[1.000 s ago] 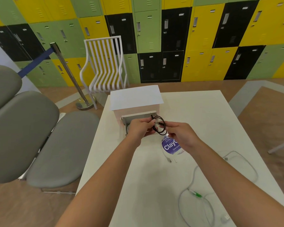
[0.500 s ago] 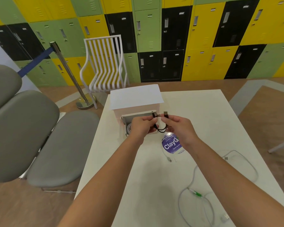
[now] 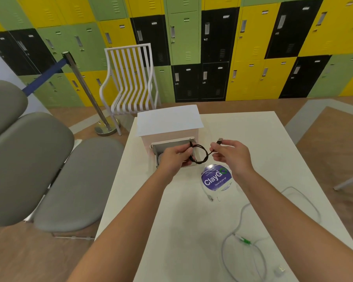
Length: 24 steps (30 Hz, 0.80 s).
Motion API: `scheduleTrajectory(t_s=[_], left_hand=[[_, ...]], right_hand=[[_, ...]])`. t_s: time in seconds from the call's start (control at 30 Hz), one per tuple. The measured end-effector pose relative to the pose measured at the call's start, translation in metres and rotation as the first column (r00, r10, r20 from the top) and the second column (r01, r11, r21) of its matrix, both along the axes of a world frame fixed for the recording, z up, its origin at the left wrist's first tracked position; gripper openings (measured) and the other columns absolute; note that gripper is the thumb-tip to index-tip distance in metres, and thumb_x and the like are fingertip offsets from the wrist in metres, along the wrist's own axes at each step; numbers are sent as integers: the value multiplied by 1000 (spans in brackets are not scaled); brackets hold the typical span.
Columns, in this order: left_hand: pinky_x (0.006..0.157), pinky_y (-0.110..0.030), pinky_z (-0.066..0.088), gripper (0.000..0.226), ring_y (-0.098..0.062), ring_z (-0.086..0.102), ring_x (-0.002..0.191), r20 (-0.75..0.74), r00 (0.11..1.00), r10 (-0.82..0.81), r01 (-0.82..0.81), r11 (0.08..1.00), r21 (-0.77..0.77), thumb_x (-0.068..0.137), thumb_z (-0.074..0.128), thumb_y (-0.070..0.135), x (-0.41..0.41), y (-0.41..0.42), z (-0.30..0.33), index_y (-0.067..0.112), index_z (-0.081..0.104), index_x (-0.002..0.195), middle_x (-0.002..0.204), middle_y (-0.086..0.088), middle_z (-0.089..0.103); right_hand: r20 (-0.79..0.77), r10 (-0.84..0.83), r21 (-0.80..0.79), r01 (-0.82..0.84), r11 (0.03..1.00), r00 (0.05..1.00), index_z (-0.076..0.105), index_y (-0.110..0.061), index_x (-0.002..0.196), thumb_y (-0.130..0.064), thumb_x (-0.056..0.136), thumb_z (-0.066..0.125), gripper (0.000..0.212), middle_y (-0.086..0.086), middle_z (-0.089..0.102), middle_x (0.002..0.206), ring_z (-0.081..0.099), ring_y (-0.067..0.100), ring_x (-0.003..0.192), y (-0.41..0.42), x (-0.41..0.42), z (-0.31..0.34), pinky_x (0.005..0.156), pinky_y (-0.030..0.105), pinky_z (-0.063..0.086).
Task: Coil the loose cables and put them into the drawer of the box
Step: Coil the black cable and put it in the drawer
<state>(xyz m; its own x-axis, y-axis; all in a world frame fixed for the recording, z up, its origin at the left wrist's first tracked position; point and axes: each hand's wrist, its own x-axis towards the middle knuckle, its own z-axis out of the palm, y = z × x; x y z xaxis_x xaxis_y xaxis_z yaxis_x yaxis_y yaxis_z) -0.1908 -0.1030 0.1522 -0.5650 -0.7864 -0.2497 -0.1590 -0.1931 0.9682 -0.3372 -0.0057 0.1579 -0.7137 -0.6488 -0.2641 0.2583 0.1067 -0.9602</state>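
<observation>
A thin black cable [image 3: 202, 154] is looped between my hands, just in front of the box's open drawer [image 3: 172, 144]. My left hand [image 3: 174, 157] grips the coiled part of the black cable over the drawer. My right hand [image 3: 231, 154] pinches the cable near its plug end, which sticks up above my fingers. The white box [image 3: 168, 121] stands at the table's far left. A white coil lies inside the drawer, partly hidden by my left hand. A loose grey-white cable [image 3: 251, 237] with a green connector sprawls on the table at the near right.
A round purple sticker [image 3: 215, 178] lies on the white table [image 3: 192, 231], with a short white cable [image 3: 207, 194] beside it. Grey padded seats [image 3: 49, 174] stand left of the table. A white slatted chair [image 3: 130, 82] and a barrier post [image 3: 86, 92] are behind it, before coloured lockers.
My right hand has moved right, away from my left hand, drawing the plug end of the black cable out from the coil. My left hand stays over the drawer.
</observation>
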Motion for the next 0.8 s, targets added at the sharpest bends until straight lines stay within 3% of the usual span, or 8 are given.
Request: scheduleTrajectory(t_s=[0.13, 0.23, 0.4, 0.47, 0.57, 0.67, 0.8], left_hand=[[67, -14, 52, 26, -5, 58, 73, -2, 998, -67, 67, 997, -26, 98, 56, 13, -2, 5, 7, 16, 68, 121, 89, 6, 69], [67, -16, 55, 27, -9, 58, 72, -15, 997, -79, 79, 996, -31, 98, 56, 13, -3, 7, 10, 16, 67, 122, 85, 1, 67], [81, -23, 55, 23, -16, 55, 82, -13, 994, -105, 105, 994, -34, 99, 54, 14, -2, 5, 11, 19, 69, 116, 93, -11, 62], [78, -23, 55, 23, -13, 58, 77, -4, 995, -99, 99, 995, -28, 99, 54, 14, -2, 3, 11, 15, 69, 117, 91, -11, 64], [66, -16, 55, 25, -5, 60, 62, -6, 998, -63, 63, 998, -6, 96, 58, 11, -2, 0, 14, 8, 68, 119, 74, 3, 69], [69, -19, 56, 24, -9, 64, 71, -14, 999, -35, 35, 999, 30, 92, 65, 13, -3, -2, 17, 10, 71, 116, 83, 1, 73], [59, -14, 52, 23, -13, 62, 72, -41, 999, -12, 18, 989, 147, 91, 67, 17, -4, 0, 17, 10, 72, 112, 92, -5, 72]], right_hand=[[-228, 133, 157, -98, 983, 964, 75, -10, 104, -12, 85, 70, 20, 4, 74, 82, 59, 14, 61, -3, 0, -2, 66, 26, 55], [-300, 329, 266, -253, 930, 895, 72, -13, 114, -6, 94, 57, 26, 8, 71, 93, 58, 17, 72, -4, 2, -1, 64, 22, 51], [-208, 436, 238, -387, 891, 876, 70, -9, 116, -2, 94, 57, 27, 12, 69, 93, 58, 18, 77, -1, -2, 2, 68, 20, 53], [-193, 461, 204, -424, 882, 866, 69, -13, 116, -3, 93, 58, 27, 9, 72, 99, 62, 19, 82, -1, -3, 2, 72, 22, 52], [-151, 472, 178, -446, 877, 868, 61, -19, 112, -7, 93, 59, 22, 9, 71, 104, 63, 21, 88, 1, -2, 2, 77, 29, 53], [-118, 464, 144, -447, 883, 878, 53, -20, 99, -7, 94, 58, 15, 14, 71, 108, 60, 22, 87, 2, 0, 0, 75, 30, 49], [2, 463, 4, -463, 886, 886, 51, -19, 92, -3, 96, 53, 17, 26, 66, 114, 57, 25, 90, 5, 0, 0, 69, 28, 45]])
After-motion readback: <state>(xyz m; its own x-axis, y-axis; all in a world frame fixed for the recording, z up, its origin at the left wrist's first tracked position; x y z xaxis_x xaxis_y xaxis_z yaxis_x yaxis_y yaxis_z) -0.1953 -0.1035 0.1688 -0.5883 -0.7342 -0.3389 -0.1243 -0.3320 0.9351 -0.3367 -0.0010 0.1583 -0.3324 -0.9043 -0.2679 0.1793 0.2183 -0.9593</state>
